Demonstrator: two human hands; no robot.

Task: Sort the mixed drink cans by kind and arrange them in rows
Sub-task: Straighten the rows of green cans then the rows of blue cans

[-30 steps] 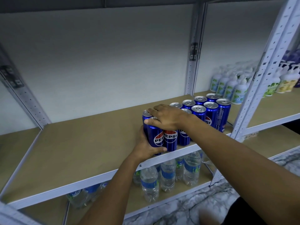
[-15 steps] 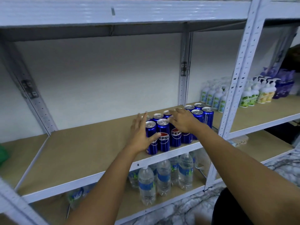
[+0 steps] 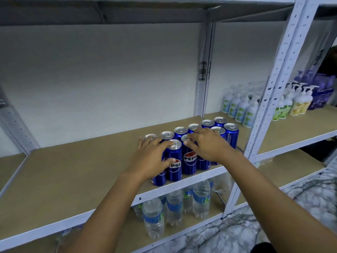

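From the head view, blue Pepsi cans [image 3: 184,161] stand upright in two rows near the front edge of the tan shelf [image 3: 73,172]. The left hand [image 3: 151,157] cups the leftmost cans, its grip spread loosely against their sides. The right hand [image 3: 209,145] lies flat over the can tops, its grip spread, pinching nothing. Water bottles [image 3: 153,218] stand on the shelf below.

We have one head view, looking forward and slightly down from close range at the shelf [image 3: 76,172] and cans [image 3: 189,161].
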